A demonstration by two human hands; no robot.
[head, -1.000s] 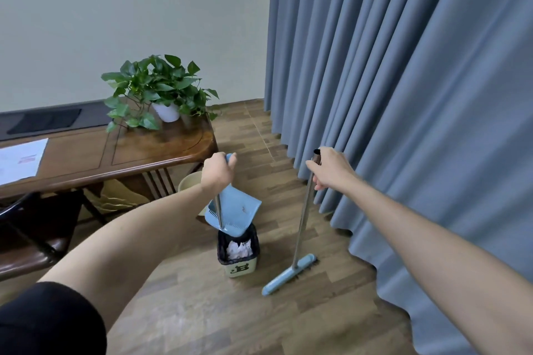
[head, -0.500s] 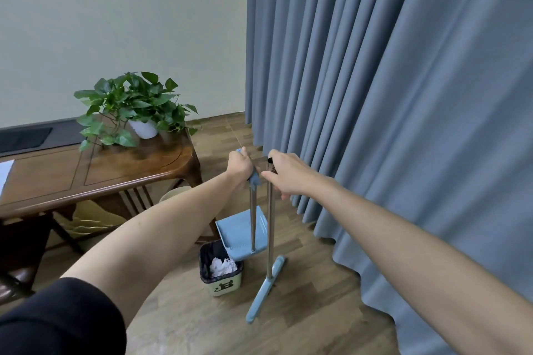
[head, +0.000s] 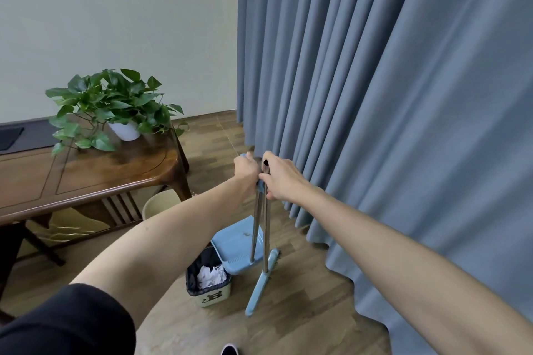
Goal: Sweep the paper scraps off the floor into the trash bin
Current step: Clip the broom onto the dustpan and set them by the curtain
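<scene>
My left hand (head: 246, 168) grips the top of the blue dustpan's metal handle. The dustpan (head: 238, 242) stands upright just behind and right of the small trash bin (head: 212, 298). White crumpled paper scraps (head: 210, 276) lie inside the bin's black liner. My right hand (head: 281, 177) holds the top of the broom handle, pressed against the dustpan handle. The blue broom head (head: 261, 285) rests on the wooden floor to the right of the bin. Both handles stand almost parallel and touching.
A grey-blue curtain (head: 389, 124) hangs close on the right, reaching the floor. A dark wooden table (head: 86, 179) with a potted plant (head: 115, 106) stands to the left. A beige round container (head: 158, 204) sits under the table's corner. My shoe tip (head: 229, 350) shows at the bottom.
The dustpan came off the bin's rim and swung upright. My right hand brought the broom handle left until it met the dustpan handle. The broom head now points toward me.
</scene>
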